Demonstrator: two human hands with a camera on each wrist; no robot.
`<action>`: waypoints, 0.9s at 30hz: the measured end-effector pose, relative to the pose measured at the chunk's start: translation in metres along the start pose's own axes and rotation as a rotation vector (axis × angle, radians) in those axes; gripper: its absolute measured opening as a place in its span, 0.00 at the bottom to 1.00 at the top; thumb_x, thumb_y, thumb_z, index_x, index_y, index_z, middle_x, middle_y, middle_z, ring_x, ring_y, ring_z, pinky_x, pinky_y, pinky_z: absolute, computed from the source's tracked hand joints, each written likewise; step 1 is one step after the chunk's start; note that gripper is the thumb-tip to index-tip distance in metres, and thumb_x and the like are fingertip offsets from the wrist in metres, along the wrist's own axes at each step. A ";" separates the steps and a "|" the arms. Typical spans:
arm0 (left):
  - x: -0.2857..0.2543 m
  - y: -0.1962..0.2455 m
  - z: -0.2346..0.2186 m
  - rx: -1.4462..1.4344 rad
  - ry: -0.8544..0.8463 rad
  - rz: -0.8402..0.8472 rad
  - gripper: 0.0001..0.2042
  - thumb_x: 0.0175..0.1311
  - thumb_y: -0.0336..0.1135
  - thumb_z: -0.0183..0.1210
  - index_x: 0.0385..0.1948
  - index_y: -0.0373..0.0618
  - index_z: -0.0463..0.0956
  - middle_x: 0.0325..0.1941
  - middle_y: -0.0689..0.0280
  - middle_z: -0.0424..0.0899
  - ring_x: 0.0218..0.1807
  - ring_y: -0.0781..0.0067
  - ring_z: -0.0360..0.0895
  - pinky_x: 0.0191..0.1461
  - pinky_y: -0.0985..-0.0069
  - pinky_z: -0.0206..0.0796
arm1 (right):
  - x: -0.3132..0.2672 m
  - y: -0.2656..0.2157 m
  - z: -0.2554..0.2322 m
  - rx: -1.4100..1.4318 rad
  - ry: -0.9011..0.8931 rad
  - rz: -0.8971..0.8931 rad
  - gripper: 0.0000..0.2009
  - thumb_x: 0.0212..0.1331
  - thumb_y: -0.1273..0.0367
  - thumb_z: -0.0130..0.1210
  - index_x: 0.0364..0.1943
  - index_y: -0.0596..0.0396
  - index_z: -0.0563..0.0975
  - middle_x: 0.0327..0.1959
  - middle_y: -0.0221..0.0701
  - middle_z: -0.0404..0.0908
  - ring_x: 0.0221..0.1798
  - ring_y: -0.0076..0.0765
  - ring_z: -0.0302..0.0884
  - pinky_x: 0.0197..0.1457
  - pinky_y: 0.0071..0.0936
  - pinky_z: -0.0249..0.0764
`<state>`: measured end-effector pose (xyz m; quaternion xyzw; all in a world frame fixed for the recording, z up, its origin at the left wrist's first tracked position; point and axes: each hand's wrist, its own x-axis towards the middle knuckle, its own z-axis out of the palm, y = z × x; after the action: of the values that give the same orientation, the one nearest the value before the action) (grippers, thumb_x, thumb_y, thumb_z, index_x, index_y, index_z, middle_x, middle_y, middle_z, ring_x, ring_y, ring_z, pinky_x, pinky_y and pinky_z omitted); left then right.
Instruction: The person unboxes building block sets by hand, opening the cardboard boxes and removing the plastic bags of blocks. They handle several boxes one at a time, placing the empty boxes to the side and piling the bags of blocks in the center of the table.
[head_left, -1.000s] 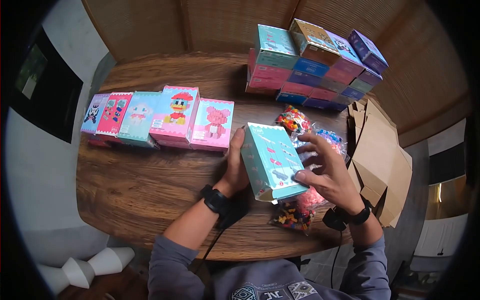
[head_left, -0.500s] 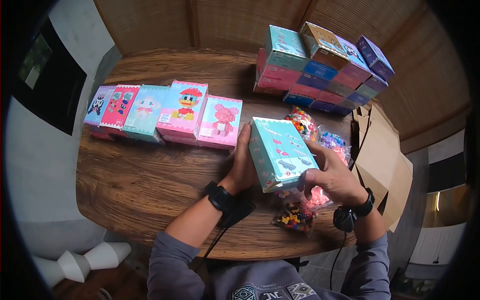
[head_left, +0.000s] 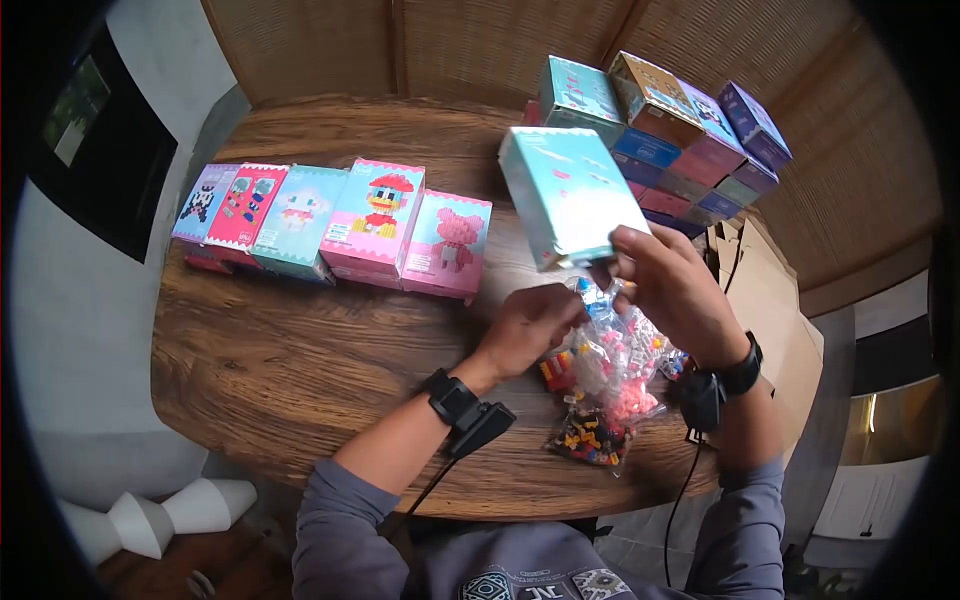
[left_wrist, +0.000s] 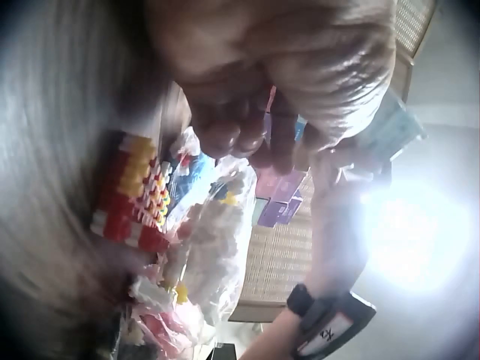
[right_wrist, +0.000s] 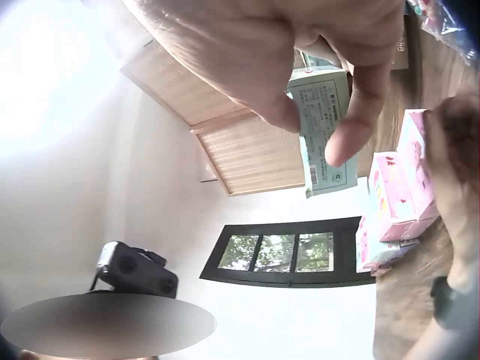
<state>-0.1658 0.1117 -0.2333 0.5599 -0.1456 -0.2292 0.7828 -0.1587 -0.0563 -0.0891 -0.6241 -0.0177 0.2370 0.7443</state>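
A teal toy-brick box (head_left: 575,190) is raised above the table, its printed front turned up. My right hand (head_left: 690,295) pinches it at the near right corner. In the right wrist view, thumb and fingers overlap the box's lettered teal end (right_wrist: 321,112). My left hand (head_left: 525,330) is off the box, low over the table, with fingers bent beside the clear bags of bricks (head_left: 625,350). The left wrist view shows its curled fingers (left_wrist: 225,139) right above a bag with blue pieces (left_wrist: 191,184); I cannot tell whether they grip the plastic.
A row of toy boxes (head_left: 380,215) stands at the left. Stacked boxes (head_left: 655,105) rise at the back right. Flattened cardboard (head_left: 765,300) lies along the right edge. A bag of dark and yellow pieces (head_left: 592,440) lies near the front. Cables hang from both wrist cameras.
The box went from between both hands to the right hand alone and moved up and away. The left hand let go of it and came down to the bags.
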 end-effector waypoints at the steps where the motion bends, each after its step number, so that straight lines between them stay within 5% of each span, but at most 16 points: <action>1: -0.001 -0.003 0.004 0.099 -0.027 -0.020 0.12 0.73 0.38 0.51 0.40 0.39 0.79 0.33 0.67 0.83 0.34 0.81 0.77 0.40 0.79 0.70 | 0.008 0.001 0.002 -0.015 0.002 0.009 0.17 0.67 0.62 0.56 0.52 0.59 0.73 0.43 0.29 0.79 0.39 0.22 0.79 0.43 0.23 0.79; 2: -0.002 -0.005 0.007 0.050 -0.062 0.083 0.09 0.71 0.35 0.57 0.37 0.39 0.78 0.34 0.70 0.80 0.31 0.86 0.73 0.32 0.84 0.64 | 0.017 0.004 0.005 -0.032 0.002 0.017 0.17 0.67 0.62 0.56 0.52 0.59 0.73 0.43 0.29 0.79 0.40 0.23 0.79 0.44 0.23 0.79; 5: 0.002 -0.015 0.006 0.091 -0.133 0.207 0.07 0.71 0.34 0.56 0.38 0.39 0.78 0.36 0.69 0.81 0.39 0.83 0.77 0.45 0.81 0.70 | 0.038 0.013 0.016 -0.036 -0.021 0.042 0.17 0.68 0.64 0.55 0.54 0.61 0.71 0.46 0.31 0.78 0.40 0.24 0.80 0.48 0.25 0.80; 7: 0.001 -0.016 0.002 0.103 -0.176 0.108 0.07 0.70 0.33 0.58 0.40 0.39 0.77 0.39 0.67 0.82 0.46 0.80 0.77 0.53 0.78 0.69 | 0.047 0.017 0.026 -0.043 -0.070 0.050 0.19 0.68 0.64 0.55 0.56 0.62 0.70 0.49 0.32 0.78 0.40 0.25 0.80 0.49 0.26 0.80; 11: -0.001 -0.019 0.003 0.095 -0.166 0.136 0.10 0.68 0.34 0.60 0.44 0.38 0.76 0.41 0.65 0.83 0.45 0.79 0.78 0.51 0.77 0.71 | 0.062 0.029 0.033 -0.210 -0.057 0.050 0.28 0.68 0.63 0.56 0.65 0.64 0.62 0.53 0.35 0.77 0.42 0.26 0.80 0.49 0.25 0.80; 13: 0.000 -0.016 0.004 0.083 -0.167 0.118 0.12 0.68 0.36 0.60 0.45 0.38 0.76 0.43 0.64 0.83 0.46 0.78 0.79 0.50 0.76 0.72 | 0.065 0.035 0.038 -0.287 -0.014 0.143 0.43 0.62 0.60 0.61 0.71 0.69 0.47 0.51 0.46 0.78 0.42 0.31 0.83 0.40 0.25 0.82; 19: -0.006 -0.009 0.003 0.306 -0.110 0.138 0.15 0.67 0.33 0.61 0.51 0.37 0.74 0.50 0.61 0.82 0.52 0.72 0.78 0.54 0.72 0.69 | 0.071 0.044 0.047 -0.535 -0.092 0.108 0.33 0.63 0.56 0.58 0.60 0.71 0.61 0.38 0.48 0.84 0.33 0.38 0.87 0.34 0.31 0.83; 20: -0.005 -0.015 0.005 0.139 -0.097 0.122 0.14 0.65 0.31 0.61 0.51 0.39 0.75 0.49 0.62 0.82 0.51 0.72 0.77 0.55 0.72 0.68 | 0.075 0.046 0.049 -0.594 -0.086 0.161 0.35 0.65 0.56 0.57 0.68 0.63 0.57 0.47 0.48 0.82 0.36 0.39 0.87 0.41 0.32 0.84; 23: -0.007 -0.012 0.000 0.413 -0.094 0.111 0.14 0.63 0.29 0.62 0.50 0.40 0.75 0.49 0.63 0.82 0.52 0.72 0.77 0.56 0.71 0.68 | 0.072 0.038 0.057 -0.766 -0.091 -0.029 0.32 0.64 0.54 0.54 0.54 0.75 0.62 0.29 0.50 0.84 0.30 0.47 0.87 0.36 0.38 0.83; 27: -0.008 -0.018 -0.005 0.575 -0.081 0.206 0.11 0.67 0.31 0.57 0.48 0.38 0.77 0.47 0.61 0.84 0.50 0.69 0.79 0.54 0.71 0.69 | 0.075 0.040 0.056 -0.934 -0.052 -0.115 0.31 0.64 0.53 0.53 0.53 0.76 0.65 0.30 0.59 0.81 0.33 0.60 0.84 0.40 0.45 0.81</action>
<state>-0.1739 0.1151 -0.2515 0.7312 -0.2915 -0.1203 0.6050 -0.1236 0.0276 -0.1343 -0.8840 -0.1755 0.1778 0.3951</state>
